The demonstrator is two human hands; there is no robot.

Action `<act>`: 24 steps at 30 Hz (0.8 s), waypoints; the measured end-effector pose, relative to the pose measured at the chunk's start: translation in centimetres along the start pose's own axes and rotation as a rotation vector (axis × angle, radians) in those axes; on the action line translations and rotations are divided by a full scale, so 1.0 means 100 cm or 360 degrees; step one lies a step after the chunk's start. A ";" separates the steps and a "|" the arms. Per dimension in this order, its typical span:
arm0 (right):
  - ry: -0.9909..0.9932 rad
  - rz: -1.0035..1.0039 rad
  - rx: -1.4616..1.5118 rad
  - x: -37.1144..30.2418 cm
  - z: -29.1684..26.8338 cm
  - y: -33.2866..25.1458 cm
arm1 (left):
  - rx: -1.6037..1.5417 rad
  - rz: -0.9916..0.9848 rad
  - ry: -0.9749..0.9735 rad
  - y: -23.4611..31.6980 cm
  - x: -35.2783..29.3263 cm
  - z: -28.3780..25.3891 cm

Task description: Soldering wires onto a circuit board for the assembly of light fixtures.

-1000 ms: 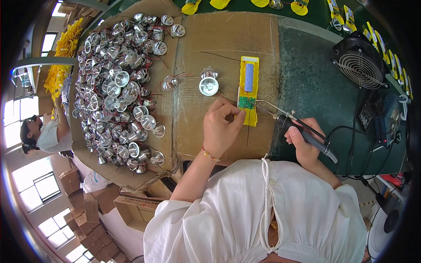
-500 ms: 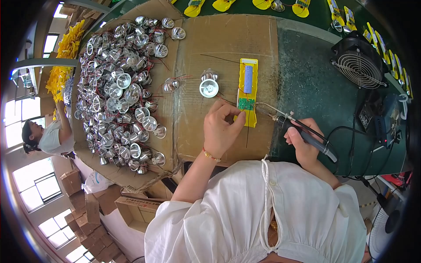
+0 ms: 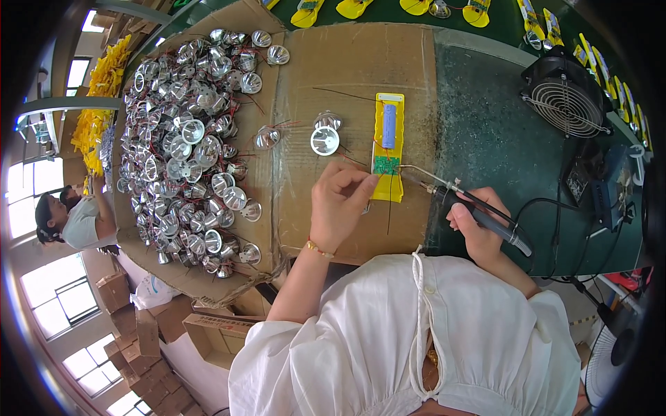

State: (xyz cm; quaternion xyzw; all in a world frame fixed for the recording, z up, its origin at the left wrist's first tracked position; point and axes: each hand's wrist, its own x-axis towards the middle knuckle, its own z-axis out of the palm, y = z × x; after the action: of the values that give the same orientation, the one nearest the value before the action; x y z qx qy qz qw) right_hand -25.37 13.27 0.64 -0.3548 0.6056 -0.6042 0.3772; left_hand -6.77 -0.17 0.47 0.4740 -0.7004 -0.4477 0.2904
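A yellow plastic housing [image 3: 396,191] lies upright on the cardboard, holding a blue cylindrical battery [image 3: 389,127] and a green circuit board [image 3: 386,165]. At the board's left edge my left hand [image 3: 338,204] is closed in a pinch; whatever its fingertips grip is too small to make out. Thin wires run close by those fingers. My right hand [image 3: 480,220] holds a soldering iron [image 3: 479,215] with a thin curved metal tube along it, both tips pointing at the board's right side. Left of the housing sit a white-rimmed reflector [image 3: 325,141] and a silver reflector cup [image 3: 327,119].
A heap of silver reflector cups with red wires [image 3: 187,149] fills the cardboard tray at left. One single cup [image 3: 266,137] lies beside it. A black fan [image 3: 565,97] stands at right, above cables. Yellow housings [image 3: 354,8] line the far edge. Another person [image 3: 80,218] is at far left.
My left hand has shifted slightly left, and its fingertips have drawn back from the board. The whole view has slid a little; the soldering iron stays at the board's right side.
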 end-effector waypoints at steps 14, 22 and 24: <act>-0.0022 0.0145 0.0097 0.011 0.016 0.003 | 0.0115 -0.0020 -0.0046 0.006 0.003 0.011; 0.0091 0.0409 0.0338 0.011 0.015 0.001 | 0.0096 -0.0045 -0.0077 0.007 0.004 0.010; 0.0120 0.0426 0.0396 0.009 0.014 0.001 | 0.0138 -0.0017 -0.0066 0.007 0.003 0.009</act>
State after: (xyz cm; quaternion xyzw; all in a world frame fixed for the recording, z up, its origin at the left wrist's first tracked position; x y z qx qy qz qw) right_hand -24.52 11.85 0.56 -0.1988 0.5816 -0.6318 0.4723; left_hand -7.95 -0.02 0.73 0.4806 -0.7224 -0.4282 0.2526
